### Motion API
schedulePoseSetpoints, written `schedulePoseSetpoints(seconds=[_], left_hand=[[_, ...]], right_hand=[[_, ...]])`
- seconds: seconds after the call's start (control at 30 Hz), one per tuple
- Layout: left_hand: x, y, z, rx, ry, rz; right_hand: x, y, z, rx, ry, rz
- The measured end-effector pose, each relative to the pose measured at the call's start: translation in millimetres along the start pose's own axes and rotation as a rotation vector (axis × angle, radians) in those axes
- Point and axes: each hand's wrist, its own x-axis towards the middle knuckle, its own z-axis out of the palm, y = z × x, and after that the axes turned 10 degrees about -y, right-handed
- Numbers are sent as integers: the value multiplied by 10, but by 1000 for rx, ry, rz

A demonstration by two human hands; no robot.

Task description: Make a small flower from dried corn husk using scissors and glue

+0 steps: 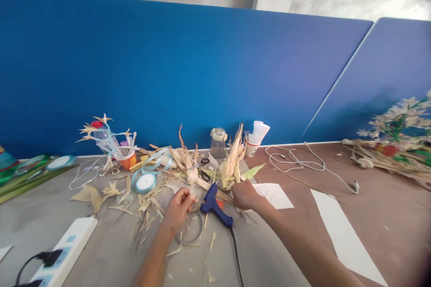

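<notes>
My left hand (178, 208) is closed in a pinch on a thin dried corn husk strip (192, 188) that runs up toward the husk pile. My right hand (245, 195) is closed around the base of a dried corn husk bundle (232, 163) that stands upright on the table. Between the two hands lies a blue glue gun (213, 204), its black cord (236, 255) trailing toward me. Dried husk scraps (144, 215) lie scattered to the left of my left hand.
A pale blue ribbon roll (146, 182), an orange cup (128, 160), a clear jar (218, 143) and a paper cup (252, 148) stand near the blue partition (168, 67). A white power strip (63, 251) lies front left. White paper sheets (340, 233), a white cable (296, 159) and husk flowers (397, 143) are on the right.
</notes>
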Motion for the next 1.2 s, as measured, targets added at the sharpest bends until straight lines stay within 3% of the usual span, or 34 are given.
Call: schedulePoseSetpoints(seconds=[0.13, 0.2, 0.37, 0.53, 0.73, 1.0, 1.2], left_hand=[[7, -47, -1, -44, 18, 14], [4, -67, 0, -94, 19, 14], [-10, -68, -14, -253, 54, 11], [-21, -20, -56, -460, 103, 31], [-21, 12, -71, -611, 85, 24], [-4, -36, -49, -559, 126, 23], [-18, 15, -48, -670, 149, 28]], right_hand=[[-263, 170, -119, 77, 103, 50], [-385, 129, -187, 287, 200, 27], [-314, -541, -89, 852, 259, -306], [-18, -1196, 135, 1350, 342, -386], [-3, -1337, 91, 1461, 439, -420], [22, -1383, 164, 1530, 448, -440], [57, -1427, 174, 1594, 437, -440]])
